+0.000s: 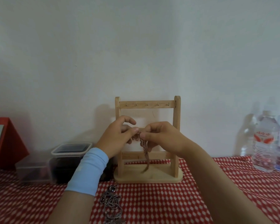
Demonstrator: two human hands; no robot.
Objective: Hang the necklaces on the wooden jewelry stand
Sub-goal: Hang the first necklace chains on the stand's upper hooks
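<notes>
Necklace (143, 147) between left hand (116, 137), right hand (162, 137)

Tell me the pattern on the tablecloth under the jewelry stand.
The tablecloth is red with small white diamond-shaped spots, seen best in the head view.

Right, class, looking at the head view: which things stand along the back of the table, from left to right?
Red box → low clear tub → lidded plastic container → wooden jewelry stand → clear water bottle.

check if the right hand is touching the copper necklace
Touching. The head view shows the right hand pinching the copper necklace at its top end between thumb and finger, with the chain dangling below.
</notes>
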